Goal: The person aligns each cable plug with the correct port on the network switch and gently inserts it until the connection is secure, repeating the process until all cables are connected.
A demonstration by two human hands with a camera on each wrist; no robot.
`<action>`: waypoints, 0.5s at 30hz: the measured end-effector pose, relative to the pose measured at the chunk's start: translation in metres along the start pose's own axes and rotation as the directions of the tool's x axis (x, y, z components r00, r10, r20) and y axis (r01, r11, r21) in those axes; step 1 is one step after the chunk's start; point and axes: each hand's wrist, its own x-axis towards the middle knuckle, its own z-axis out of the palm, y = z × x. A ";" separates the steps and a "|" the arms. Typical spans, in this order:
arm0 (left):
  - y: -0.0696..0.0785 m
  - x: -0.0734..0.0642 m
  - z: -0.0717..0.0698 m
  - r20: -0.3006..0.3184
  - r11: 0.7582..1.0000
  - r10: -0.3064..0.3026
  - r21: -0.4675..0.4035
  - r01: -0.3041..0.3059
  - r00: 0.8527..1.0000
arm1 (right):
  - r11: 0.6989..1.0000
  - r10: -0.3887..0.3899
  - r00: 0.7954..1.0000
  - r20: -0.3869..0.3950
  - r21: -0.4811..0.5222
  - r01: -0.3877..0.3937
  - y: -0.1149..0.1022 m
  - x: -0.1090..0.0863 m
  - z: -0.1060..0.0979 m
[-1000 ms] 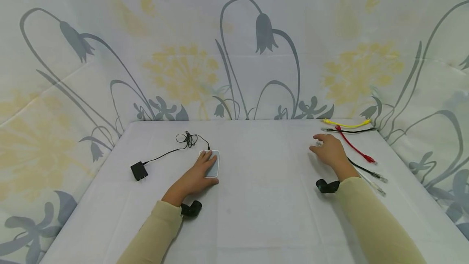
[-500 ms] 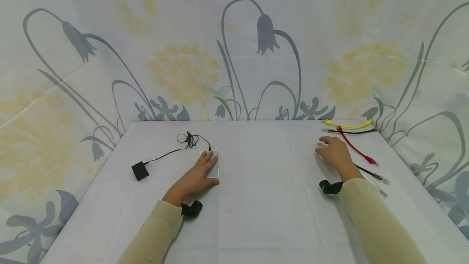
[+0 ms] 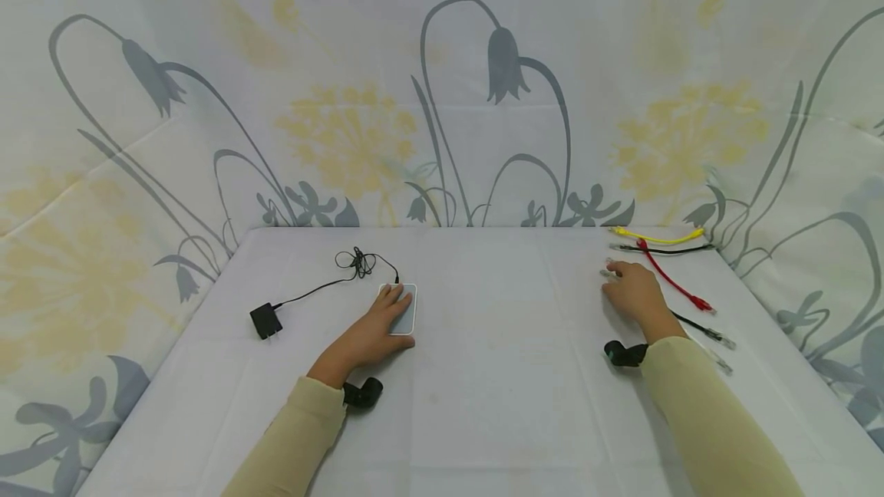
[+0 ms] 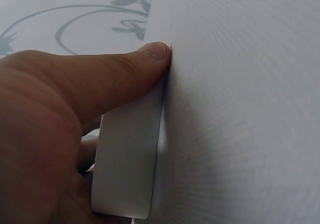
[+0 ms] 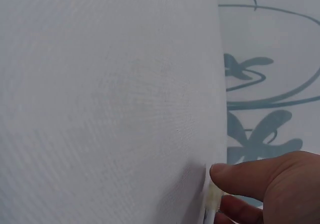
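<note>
In the head view my left hand (image 3: 373, 328) lies spread over a small white box with a grey top (image 3: 404, 313), fingers on its top. In the left wrist view the thumb runs along the white side of the box (image 4: 127, 164). At the right, my right hand (image 3: 635, 296) is at the far end of a white network cable (image 3: 704, 347); its middle is hidden beneath the hand. The right wrist view shows thumb and finger pinching around its clear plug (image 5: 213, 198). A black network cable (image 3: 691, 322) also passes under this hand.
A black power adapter (image 3: 265, 320) lies left of the box, its thin cord (image 3: 359, 263) looped behind and plugged into the box. Beyond the right hand are a yellow cable (image 3: 659, 239), another black cable (image 3: 666, 251) and a red cable (image 3: 673, 280). Patterned cloth (image 3: 442, 98) rises behind.
My right hand has moved rightward and its fingers have drawn in around the plug of the white cable. My left hand stays on the box. The head view has shifted slightly.
</note>
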 end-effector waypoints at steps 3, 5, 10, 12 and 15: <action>0.000 0.000 0.000 -0.001 1.000 -0.005 -0.004 0.005 1.000 | 1.000 -0.003 1.000 0.001 -0.010 0.003 0.002 0.001 0.000; 0.000 0.000 0.000 -0.001 1.000 -0.005 -0.006 0.005 1.000 | 1.000 0.004 1.000 0.002 -0.014 -0.004 0.003 0.001 0.000; 0.001 -0.001 -0.001 -0.001 1.000 -0.003 -0.002 0.003 1.000 | 1.000 -0.005 1.000 -0.018 -0.022 0.005 0.001 -0.002 0.000; 0.001 -0.001 -0.001 -0.001 1.000 -0.007 -0.002 0.007 1.000 | 1.000 -0.008 1.000 -0.024 -0.016 0.008 -0.001 -0.004 0.001; 0.001 0.000 -0.001 -0.002 1.000 -0.005 -0.002 0.005 1.000 | 1.000 -0.003 1.000 -0.029 0.007 0.003 -0.003 -0.005 0.004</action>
